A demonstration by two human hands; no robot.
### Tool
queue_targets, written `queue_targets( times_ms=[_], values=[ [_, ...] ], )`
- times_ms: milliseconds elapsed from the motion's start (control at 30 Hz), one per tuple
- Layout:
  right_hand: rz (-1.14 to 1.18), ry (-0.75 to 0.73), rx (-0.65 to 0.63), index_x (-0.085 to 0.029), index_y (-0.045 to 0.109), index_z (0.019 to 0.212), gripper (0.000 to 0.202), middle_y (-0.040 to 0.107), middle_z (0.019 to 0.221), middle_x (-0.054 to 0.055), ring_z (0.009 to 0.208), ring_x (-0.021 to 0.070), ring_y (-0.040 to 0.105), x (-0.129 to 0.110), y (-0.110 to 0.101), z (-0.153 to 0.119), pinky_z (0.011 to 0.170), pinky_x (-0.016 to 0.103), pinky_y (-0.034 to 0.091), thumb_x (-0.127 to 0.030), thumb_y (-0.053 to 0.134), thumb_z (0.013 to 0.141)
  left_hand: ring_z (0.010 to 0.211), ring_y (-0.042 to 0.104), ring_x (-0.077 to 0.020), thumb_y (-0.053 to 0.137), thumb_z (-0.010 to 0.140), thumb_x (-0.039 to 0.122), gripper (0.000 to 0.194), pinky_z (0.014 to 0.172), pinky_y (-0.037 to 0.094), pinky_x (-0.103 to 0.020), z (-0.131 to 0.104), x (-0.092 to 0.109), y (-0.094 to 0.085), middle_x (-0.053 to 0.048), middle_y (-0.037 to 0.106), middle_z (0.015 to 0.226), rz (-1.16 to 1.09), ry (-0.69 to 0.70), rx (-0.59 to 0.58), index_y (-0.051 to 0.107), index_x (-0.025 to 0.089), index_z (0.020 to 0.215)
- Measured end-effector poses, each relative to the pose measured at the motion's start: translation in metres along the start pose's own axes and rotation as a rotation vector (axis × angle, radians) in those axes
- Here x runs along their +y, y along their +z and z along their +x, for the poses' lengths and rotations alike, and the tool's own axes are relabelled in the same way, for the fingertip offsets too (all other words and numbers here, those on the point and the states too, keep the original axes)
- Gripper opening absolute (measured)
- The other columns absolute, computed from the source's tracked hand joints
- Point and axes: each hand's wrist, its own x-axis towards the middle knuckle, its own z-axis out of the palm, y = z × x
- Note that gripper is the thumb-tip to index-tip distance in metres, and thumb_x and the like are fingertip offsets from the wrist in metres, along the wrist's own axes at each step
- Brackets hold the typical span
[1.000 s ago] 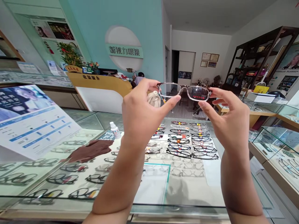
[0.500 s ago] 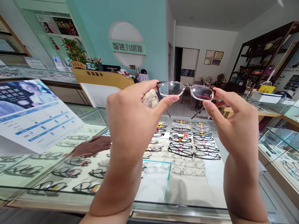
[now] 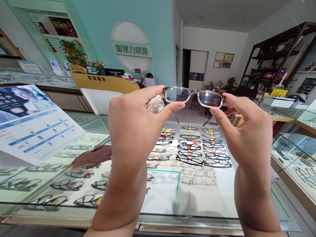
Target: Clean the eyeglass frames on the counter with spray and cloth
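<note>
A pair of eyeglasses (image 3: 194, 93) with a clear frame and darker corners is raised above the glass counter, lenses upright and temples pointing down and away. Red lettering shows on its right lens. My left hand (image 3: 138, 118) pinches the left end, and a crumpled cream cloth (image 3: 156, 104) is tucked in the same hand. At the other end, my right hand (image 3: 247, 121) grips the frame's corner between thumb and fingers. Beneath, several rows of eyeglasses (image 3: 189, 153) with coloured tags lie in the display.
The glass counter (image 3: 197, 205) spans the front. A brown cloth (image 3: 92, 156) and a white sheet with a teal border (image 3: 161, 194) lie on it. A folded printed card (image 3: 37, 121) stands at left. Farther back are a reception desk (image 3: 103, 85), a seated person (image 3: 149, 80) and dark shelves (image 3: 271, 59).
The view has shifted slightly, so both hands and the eyeglasses sit a little farther left. The grip on the eyeglasses is the same.
</note>
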Motion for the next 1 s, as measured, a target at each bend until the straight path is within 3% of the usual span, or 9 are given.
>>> queue_targets(
  times_ms=[300,767,1000],
  values=[
    [-0.073,-0.021,0.087,-0.022,0.077,0.12,0.031,0.075,0.095,0.006,0.079,0.021,0.069,0.0,0.002,-0.001,0.076,0.038,0.055,-0.041,0.069,0.097,0.103,0.072,-0.0303,0.091,0.073,0.057,0.041,0.082,0.06,-0.037,0.012,-0.018,0.013,-0.004,0.082,0.103,-0.068,-0.002,-0.032,0.084,0.028,0.102],
    [-0.128,0.002,0.093,-0.021,0.076,0.122,0.032,0.077,0.103,0.008,0.076,0.0206,0.071,-0.002,0.001,-0.002,0.07,0.037,0.055,-0.04,0.068,0.098,0.084,0.068,-0.0243,0.091,0.074,0.059,0.039,0.072,0.056,-0.034,0.016,-0.024,0.024,-0.002,0.075,0.077,-0.032,0.045,0.011,0.083,0.024,0.089],
    [-0.1,0.005,0.127,-0.023,0.076,0.122,0.03,0.074,0.103,0.007,0.076,0.0205,0.07,-0.004,0.002,-0.004,0.072,0.039,0.057,-0.037,0.068,0.097,0.082,0.069,-0.022,0.092,0.074,0.056,0.042,0.071,0.057,-0.034,0.018,-0.032,0.031,-0.003,0.08,0.09,-0.051,0.058,0.029,0.085,0.026,0.103]
  ],
)
